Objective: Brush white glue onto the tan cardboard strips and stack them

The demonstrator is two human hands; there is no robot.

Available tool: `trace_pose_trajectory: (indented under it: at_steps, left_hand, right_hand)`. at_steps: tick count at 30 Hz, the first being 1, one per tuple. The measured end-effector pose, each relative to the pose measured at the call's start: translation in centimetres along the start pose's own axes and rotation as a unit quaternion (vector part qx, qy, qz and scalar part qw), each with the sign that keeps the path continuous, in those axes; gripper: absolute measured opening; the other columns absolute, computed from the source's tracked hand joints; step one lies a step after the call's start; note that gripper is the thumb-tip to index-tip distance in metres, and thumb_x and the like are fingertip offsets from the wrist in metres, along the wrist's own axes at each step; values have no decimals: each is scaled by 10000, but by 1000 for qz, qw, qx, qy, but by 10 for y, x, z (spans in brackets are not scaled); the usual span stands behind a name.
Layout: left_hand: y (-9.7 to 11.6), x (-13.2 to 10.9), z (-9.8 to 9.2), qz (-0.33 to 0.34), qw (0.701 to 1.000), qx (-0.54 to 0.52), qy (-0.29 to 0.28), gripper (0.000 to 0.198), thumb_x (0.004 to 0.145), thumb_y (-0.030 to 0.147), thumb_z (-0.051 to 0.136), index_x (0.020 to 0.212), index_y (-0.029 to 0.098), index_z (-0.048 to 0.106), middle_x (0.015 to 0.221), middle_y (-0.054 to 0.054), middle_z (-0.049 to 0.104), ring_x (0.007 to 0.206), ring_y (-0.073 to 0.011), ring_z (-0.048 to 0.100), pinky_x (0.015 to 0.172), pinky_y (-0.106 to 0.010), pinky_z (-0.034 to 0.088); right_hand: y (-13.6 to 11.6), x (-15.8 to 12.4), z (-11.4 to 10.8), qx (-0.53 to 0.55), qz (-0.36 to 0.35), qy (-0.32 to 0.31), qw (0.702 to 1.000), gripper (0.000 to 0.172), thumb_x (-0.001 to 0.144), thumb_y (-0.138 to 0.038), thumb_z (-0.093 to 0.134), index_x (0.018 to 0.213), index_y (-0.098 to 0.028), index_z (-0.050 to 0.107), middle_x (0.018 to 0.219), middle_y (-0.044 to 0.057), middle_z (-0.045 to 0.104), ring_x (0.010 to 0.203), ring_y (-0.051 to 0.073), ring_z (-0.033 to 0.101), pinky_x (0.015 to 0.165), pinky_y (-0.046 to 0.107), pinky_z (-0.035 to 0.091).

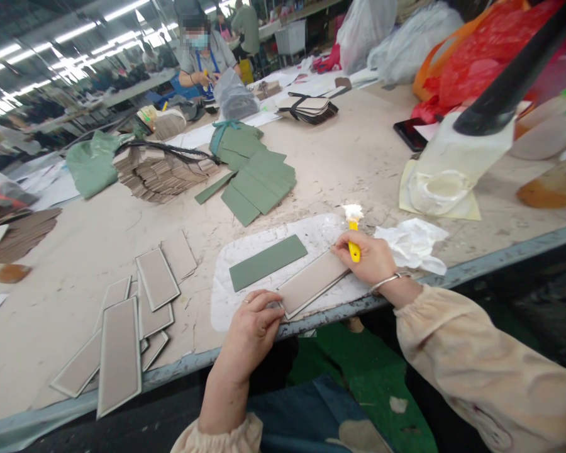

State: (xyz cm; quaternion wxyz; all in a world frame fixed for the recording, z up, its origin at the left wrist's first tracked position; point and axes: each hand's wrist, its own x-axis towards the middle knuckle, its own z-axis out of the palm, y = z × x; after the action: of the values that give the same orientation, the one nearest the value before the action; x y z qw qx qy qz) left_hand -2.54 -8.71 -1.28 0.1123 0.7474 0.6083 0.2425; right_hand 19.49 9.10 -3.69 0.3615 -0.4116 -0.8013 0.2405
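Between my hands lies a beige rectangular panel (314, 283) with a pale edge, near the table's front. My left hand (257, 324) pinches its left end between thumb and fingers. At the panel's right end, the fingertips of my right hand (368, 255) grip the corner, while a yellow-handled brush (354, 242) with white-coated bristles is tucked in that same hand, bristles pointing away from me. A green rectangular piece (268, 262) rests just beyond the panel. Both sit on a white sheet (224, 308).
Several beige panels (120, 349) are scattered at left, some overhanging the edge. Green pieces (259, 185) and a bundled beige stack (158, 170) lie farther back. A white glue container (446, 179), crumpled tissue (412, 242) and phone (410, 134) are at right. A masked co-worker (205, 56) stands across the table.
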Motion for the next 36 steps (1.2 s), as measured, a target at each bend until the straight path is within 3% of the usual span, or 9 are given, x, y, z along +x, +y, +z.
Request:
trace_pose_trajectory:
  at_steps: [19, 28, 36]
  left_hand:
    - [2, -1, 4, -15, 1000, 11, 11, 188, 809, 94, 539, 805, 210, 687, 1002, -56, 666, 963, -200, 597, 841, -355, 520]
    - [4, -3, 3, -52, 998, 30, -7, 197, 805, 106, 538, 817, 226, 693, 1070, -57, 579, 851, -148, 605, 757, -274, 518]
    - [5, -3, 4, -44, 998, 37, 3, 208, 817, 120, 520, 823, 226, 699, 1013, -66, 534, 880, -156, 586, 756, -270, 517]
  right_hand:
    - [1, 1, 2, -28, -27, 7, 999, 34, 741, -211, 595, 713, -229, 597, 667, -18, 655, 590, 137, 599, 562, 236, 417]
    - [0, 1, 2, -26, -22, 3, 999, 26, 736, -218, 602, 711, -223, 600, 677, -15, 662, 604, 137, 606, 573, 233, 425]
    - [0, 1, 2, -16, -18, 4, 1000, 25, 735, -224, 597, 710, -223, 594, 669, -16, 652, 592, 132, 597, 565, 231, 421]
